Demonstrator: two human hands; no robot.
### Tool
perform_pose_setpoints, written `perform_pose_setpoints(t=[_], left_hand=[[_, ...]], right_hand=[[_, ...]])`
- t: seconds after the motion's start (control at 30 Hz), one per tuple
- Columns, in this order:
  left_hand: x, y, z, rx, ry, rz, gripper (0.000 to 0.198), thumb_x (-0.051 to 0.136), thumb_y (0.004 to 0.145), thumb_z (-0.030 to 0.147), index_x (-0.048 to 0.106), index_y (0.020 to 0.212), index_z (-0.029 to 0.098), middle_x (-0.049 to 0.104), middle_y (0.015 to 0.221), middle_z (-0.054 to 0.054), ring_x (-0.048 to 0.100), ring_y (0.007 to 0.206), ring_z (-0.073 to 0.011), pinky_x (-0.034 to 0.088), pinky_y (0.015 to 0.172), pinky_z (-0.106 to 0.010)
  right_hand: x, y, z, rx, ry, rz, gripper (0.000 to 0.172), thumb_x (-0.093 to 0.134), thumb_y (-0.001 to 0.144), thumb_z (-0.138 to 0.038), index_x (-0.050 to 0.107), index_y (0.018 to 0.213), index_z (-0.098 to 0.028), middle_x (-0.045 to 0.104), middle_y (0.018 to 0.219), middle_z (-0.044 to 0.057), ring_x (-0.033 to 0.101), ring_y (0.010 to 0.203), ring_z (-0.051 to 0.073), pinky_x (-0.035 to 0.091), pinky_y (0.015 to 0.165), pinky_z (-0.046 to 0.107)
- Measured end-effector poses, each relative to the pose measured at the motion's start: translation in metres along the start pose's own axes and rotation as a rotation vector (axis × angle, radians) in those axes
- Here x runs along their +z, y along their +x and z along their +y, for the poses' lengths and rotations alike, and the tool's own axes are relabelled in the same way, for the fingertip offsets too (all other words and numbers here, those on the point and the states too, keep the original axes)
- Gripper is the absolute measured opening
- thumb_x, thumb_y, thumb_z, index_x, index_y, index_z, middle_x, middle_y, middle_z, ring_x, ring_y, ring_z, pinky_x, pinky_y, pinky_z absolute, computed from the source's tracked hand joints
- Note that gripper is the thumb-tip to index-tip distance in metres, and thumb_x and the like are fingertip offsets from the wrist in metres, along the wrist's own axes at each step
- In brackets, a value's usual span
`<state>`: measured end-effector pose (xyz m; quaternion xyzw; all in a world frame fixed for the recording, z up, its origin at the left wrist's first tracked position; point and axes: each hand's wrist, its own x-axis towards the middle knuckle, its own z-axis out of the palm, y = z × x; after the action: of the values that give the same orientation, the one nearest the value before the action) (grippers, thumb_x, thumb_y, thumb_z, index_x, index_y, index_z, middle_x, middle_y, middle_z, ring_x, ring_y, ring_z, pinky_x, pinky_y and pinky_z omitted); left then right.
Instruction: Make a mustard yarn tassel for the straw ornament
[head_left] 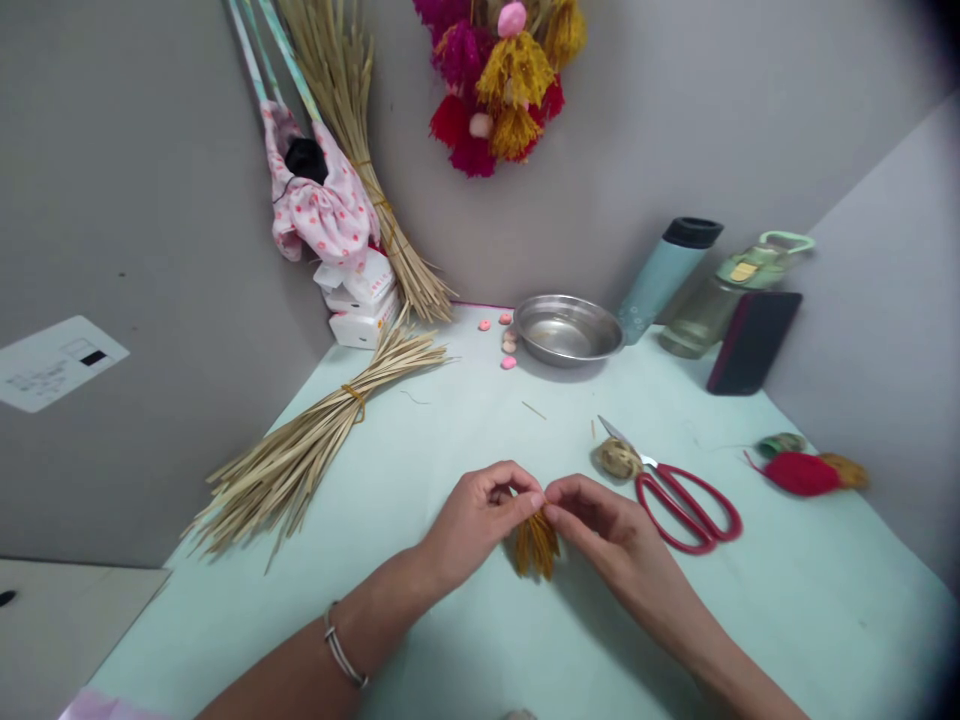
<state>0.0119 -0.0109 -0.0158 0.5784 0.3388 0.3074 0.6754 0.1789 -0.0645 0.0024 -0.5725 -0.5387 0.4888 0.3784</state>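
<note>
A mustard-yellow yarn tassel (535, 548) hangs between my two hands, its strands fanning downward above the table. My left hand (480, 515) pinches its top between thumb and fingertips. From the other side, the thumb and index finger of my right hand (604, 515) close on the same top end. Whatever lies right between the fingertips is hidden. Red-handled scissors (686, 505) rest just beyond my right hand, their blades pointing away to the left. Beside the blades sits a small woven straw ball (619, 459).
A tied straw bundle (322, 440) lies at left; another straw bundle (375, 190) leans behind. At the back stand a metal bowl (566, 345), pink beads (509, 362), a tumbler (664, 280), a water bottle (709, 305) and a phone (754, 345). Red yarn (802, 473) lies right.
</note>
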Motion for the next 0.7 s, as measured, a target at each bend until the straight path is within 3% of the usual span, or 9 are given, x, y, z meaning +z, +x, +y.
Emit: perform_pose_setpoints(t=[0.1, 0.33, 0.4, 0.57, 0.63, 0.7], left_hand=[[0.000, 0.000, 0.001, 0.003, 0.035, 0.051, 0.025, 0.062, 0.081, 0.041, 0.061, 0.081, 0.015, 0.043, 0.058, 0.004, 0.038, 0.054, -0.0079, 0.028, 0.052, -0.022], [-0.002, 0.001, -0.002, -0.136, -0.102, 0.025, 0.021, 0.056, 0.084, 0.037, 0.055, 0.079, 0.017, 0.042, 0.057, 0.005, 0.035, 0.053, -0.0069, 0.027, 0.052, -0.021], [-0.002, 0.001, -0.004, -0.136, -0.107, 0.031, 0.024, 0.054, 0.086, 0.041, 0.054, 0.080, 0.017, 0.040, 0.056, 0.006, 0.034, 0.052, -0.0068, 0.027, 0.052, -0.020], [0.001, 0.001, -0.006, -0.049, -0.062, 0.074, 0.029, 0.054, 0.086, 0.046, 0.051, 0.083, 0.017, 0.043, 0.064, 0.004, 0.035, 0.052, -0.0064, 0.028, 0.051, -0.020], [0.004, 0.000, -0.006, -0.020, -0.036, 0.062, 0.028, 0.055, 0.086, 0.045, 0.052, 0.083, 0.017, 0.044, 0.066, 0.004, 0.036, 0.055, -0.0068, 0.029, 0.053, -0.021], [0.005, -0.002, -0.006, 0.010, 0.000, 0.031, 0.027, 0.055, 0.086, 0.044, 0.054, 0.083, 0.017, 0.046, 0.067, 0.003, 0.038, 0.058, -0.0074, 0.031, 0.055, -0.021]], right_hand=[[0.001, 0.000, 0.001, 0.030, 0.042, -0.007, 0.021, 0.056, 0.089, -0.037, 0.056, 0.080, -0.018, 0.054, 0.068, -0.001, 0.049, 0.064, 0.013, 0.039, 0.061, 0.027], [0.002, -0.001, 0.002, 0.097, 0.104, -0.265, 0.020, 0.055, 0.089, -0.033, 0.054, 0.076, -0.018, 0.049, 0.065, -0.003, 0.037, 0.059, 0.011, 0.028, 0.056, 0.025], [-0.001, -0.001, 0.001, 0.091, 0.043, -0.221, 0.023, 0.053, 0.090, -0.036, 0.055, 0.077, -0.018, 0.047, 0.065, -0.003, 0.036, 0.059, 0.011, 0.027, 0.055, 0.026], [-0.007, 0.001, -0.003, -0.009, -0.174, 0.118, 0.033, 0.042, 0.094, -0.046, 0.058, 0.083, -0.020, 0.052, 0.072, 0.000, 0.046, 0.069, 0.016, 0.034, 0.063, 0.028], [-0.007, 0.000, -0.004, -0.031, -0.168, 0.124, 0.032, 0.041, 0.095, -0.047, 0.058, 0.089, -0.021, 0.055, 0.078, 0.002, 0.049, 0.076, 0.018, 0.037, 0.067, 0.028], [-0.005, 0.000, -0.003, -0.015, -0.117, 0.000, 0.030, 0.046, 0.093, -0.047, 0.058, 0.086, -0.020, 0.054, 0.077, 0.001, 0.049, 0.076, 0.018, 0.037, 0.066, 0.028]])
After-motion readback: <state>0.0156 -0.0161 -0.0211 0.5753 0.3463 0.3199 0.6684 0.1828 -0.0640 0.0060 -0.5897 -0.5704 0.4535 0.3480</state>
